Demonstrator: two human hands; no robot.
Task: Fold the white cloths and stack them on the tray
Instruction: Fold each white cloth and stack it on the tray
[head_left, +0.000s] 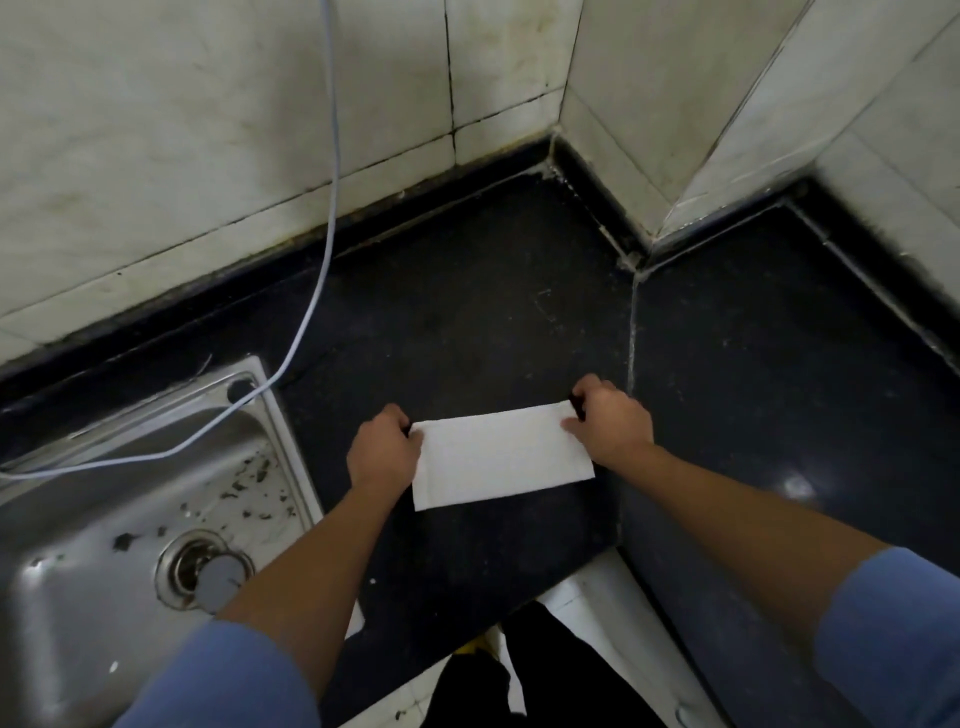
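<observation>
A white cloth (501, 457), a flat rectangle, lies on the dark stone counter (467, 312) in front of me. My left hand (382, 449) pinches the cloth's far left corner. My right hand (610, 421) pinches its far right corner. Both hands hold the far edge while the near edge rests on the counter. No tray is in view.
A steel sink (104, 519) with a drain and dark debris sits at the left. A pale cable (332, 182) hangs down the tiled wall (208, 130) into the sink. Walls form a corner at the back right. The counter's front edge is near my body.
</observation>
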